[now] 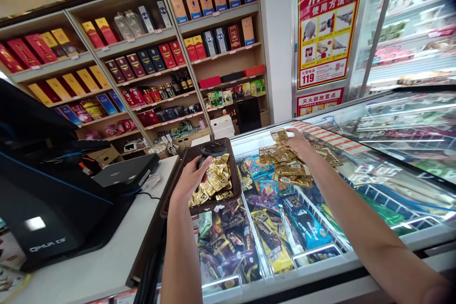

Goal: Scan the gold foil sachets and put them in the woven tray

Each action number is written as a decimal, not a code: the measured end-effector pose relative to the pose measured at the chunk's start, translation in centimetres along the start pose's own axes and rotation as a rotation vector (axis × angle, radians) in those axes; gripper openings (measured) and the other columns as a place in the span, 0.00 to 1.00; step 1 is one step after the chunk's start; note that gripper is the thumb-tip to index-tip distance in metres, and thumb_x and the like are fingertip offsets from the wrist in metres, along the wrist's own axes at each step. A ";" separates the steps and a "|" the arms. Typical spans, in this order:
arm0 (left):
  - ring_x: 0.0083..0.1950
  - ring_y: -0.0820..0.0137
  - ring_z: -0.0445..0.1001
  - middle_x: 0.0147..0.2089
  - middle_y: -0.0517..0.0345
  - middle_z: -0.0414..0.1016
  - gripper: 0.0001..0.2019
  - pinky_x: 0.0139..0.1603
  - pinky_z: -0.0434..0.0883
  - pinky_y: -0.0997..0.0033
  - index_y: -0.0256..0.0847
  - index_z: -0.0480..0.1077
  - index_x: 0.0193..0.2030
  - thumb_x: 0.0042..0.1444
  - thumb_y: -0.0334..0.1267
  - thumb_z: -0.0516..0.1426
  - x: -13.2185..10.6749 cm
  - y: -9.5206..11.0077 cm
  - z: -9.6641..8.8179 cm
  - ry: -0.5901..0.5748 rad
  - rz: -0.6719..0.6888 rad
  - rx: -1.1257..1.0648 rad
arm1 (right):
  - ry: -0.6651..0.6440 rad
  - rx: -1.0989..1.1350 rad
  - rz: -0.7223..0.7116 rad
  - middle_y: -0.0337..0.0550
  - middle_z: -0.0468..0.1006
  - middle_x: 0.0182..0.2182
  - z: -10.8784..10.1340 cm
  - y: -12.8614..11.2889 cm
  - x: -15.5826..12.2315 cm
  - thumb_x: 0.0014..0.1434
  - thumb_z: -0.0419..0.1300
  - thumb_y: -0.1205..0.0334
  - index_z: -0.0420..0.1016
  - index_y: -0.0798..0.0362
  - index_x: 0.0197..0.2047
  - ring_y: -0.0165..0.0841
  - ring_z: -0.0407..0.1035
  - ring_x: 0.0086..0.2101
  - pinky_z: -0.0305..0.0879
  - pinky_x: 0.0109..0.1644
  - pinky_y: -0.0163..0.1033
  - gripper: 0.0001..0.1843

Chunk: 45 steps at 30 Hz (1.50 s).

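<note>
My left hand is wrapped round a dark handheld barcode scanner, whose black head points away from me. Below it sits a brown woven basket with many shiny gold packets inside. My right hand pinches a small gold packet at its edge, just beyond a loose heap of similar gold packets. That heap lies on the glass top of a chest freezer. More gold packets lie partly hidden behind my right forearm.
Under the glass, white wire dividers separate wrapped ice creams. At left, a white counter carries a black point-of-sale machine and a dark box-shaped device. Shelves of boxed goods line the back wall.
</note>
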<state>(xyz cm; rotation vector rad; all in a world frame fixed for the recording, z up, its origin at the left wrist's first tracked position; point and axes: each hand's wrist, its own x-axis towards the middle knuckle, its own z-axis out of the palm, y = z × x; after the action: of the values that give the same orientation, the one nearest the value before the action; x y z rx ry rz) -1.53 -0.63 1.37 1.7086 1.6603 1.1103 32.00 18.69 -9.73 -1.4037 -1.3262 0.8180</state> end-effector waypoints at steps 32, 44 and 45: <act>0.24 0.76 0.60 0.27 0.64 0.61 0.24 0.27 0.57 0.74 0.42 0.61 0.30 0.56 0.63 0.53 0.0 0.8 1.3 -0.158 -0.053 -0.007 | -0.409 0.051 -0.096 0.42 0.75 0.49 4.3 -5.7 -6.3 0.48 0.63 0.67 0.74 0.50 0.52 0.32 0.69 0.41 0.63 0.40 0.32 0.25; 0.22 0.74 0.61 0.22 0.64 0.61 0.25 0.24 0.54 0.73 0.42 0.64 0.31 0.52 0.65 0.56 -1.0 0.3 -0.8 -0.028 -0.065 -0.069 | -0.514 0.021 -0.144 0.45 0.77 0.48 6.7 -4.8 -7.7 0.49 0.64 0.62 0.74 0.51 0.51 0.34 0.71 0.42 0.66 0.41 0.34 0.24; 0.22 0.74 0.61 0.21 0.64 0.61 0.25 0.23 0.54 0.73 0.42 0.64 0.31 0.52 0.65 0.57 -1.1 -0.1 -1.3 0.005 -0.066 -0.080 | -0.536 0.014 -0.149 0.46 0.77 0.49 7.4 -4.8 -8.0 0.49 0.64 0.62 0.74 0.52 0.51 0.35 0.72 0.43 0.66 0.41 0.34 0.23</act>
<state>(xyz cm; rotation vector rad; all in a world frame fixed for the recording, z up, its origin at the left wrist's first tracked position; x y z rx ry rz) -2.55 -1.97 1.79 1.5909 1.6409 1.1346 22.24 12.00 -8.43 -1.0923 -1.7998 1.1470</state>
